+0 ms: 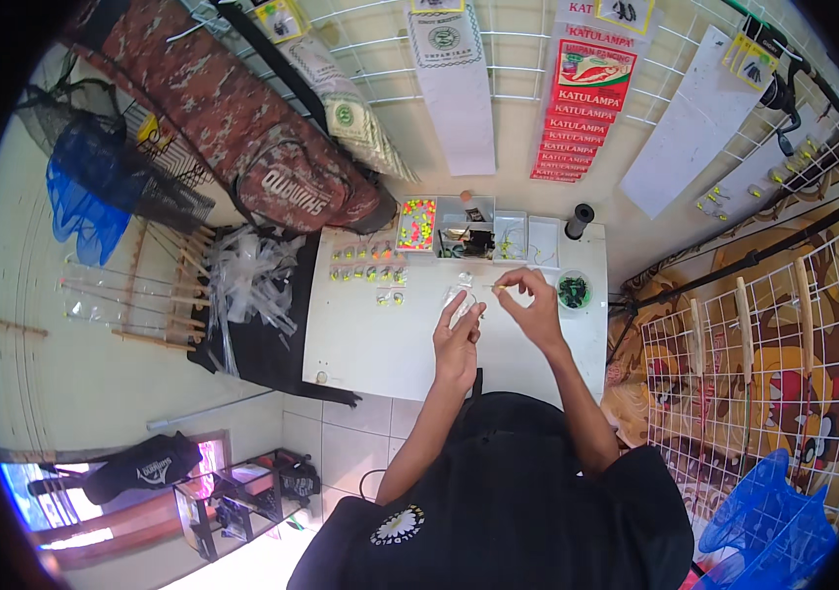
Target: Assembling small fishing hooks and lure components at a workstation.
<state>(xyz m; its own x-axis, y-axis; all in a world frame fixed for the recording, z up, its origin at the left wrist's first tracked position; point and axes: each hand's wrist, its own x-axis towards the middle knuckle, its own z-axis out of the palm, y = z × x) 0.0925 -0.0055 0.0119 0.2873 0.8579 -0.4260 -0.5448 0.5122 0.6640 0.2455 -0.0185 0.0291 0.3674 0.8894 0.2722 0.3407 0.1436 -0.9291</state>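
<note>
Over the white table [370, 339], the left hand [457, 340], narrowly parted, meets a clear packet [452, 295] at its 12 o'clock; grip cannot be told. At its 2 o'clock, the right hand [532, 312] pinches a small yellowish piece [499, 288].

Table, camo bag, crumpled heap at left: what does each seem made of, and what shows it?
Table: perhaps laminate or painted board, by its smooth, pale satin top.
Camo bag: probably woven fabric, matte, by its soft creases.
Heap: likely thin plastic film, glossy, by its translucent, crinkled highlights.
</note>
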